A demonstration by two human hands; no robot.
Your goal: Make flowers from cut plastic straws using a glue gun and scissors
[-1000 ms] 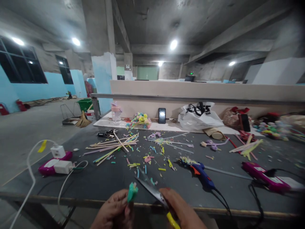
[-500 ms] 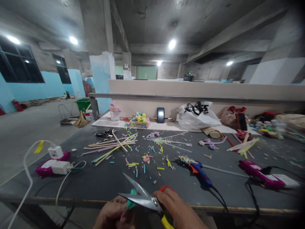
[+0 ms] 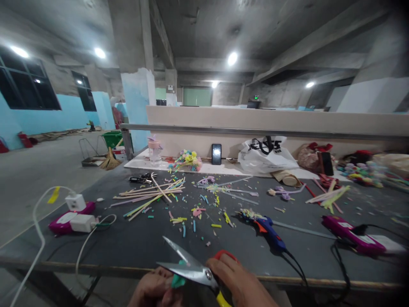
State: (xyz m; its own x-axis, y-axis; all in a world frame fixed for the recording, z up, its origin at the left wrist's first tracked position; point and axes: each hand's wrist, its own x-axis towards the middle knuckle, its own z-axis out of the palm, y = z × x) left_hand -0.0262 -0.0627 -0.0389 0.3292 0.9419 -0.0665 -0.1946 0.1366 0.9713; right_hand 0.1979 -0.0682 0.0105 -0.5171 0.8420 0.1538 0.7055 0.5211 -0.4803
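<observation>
Low at the table's front edge, my right hand (image 3: 238,279) is closed on a pair of scissors (image 3: 200,273) with red and yellow handles. The blades are spread and point left. My left hand (image 3: 153,288) pinches a small green piece (image 3: 178,279) of soft-looking material, whose exact kind I cannot make out. One blade passes in front of this piece, and the other lies above it. Beyond the hands, short cut bits (image 3: 194,226) in blue, yellow and pink are scattered over the dark tabletop (image 3: 134,247).
Pastel fuzzy sticks (image 3: 153,194) lie in a pile at left. A blue glue gun (image 3: 271,234) with its cord rests at right. Magenta power strips (image 3: 62,224) sit on both sides. At the back stand a phone (image 3: 216,154), a bottle (image 3: 155,152) and a white bag (image 3: 266,155).
The scissors and both hands hold nearly the same pose. The green piece has shifted slightly against the blades, and the view has moved a little.
</observation>
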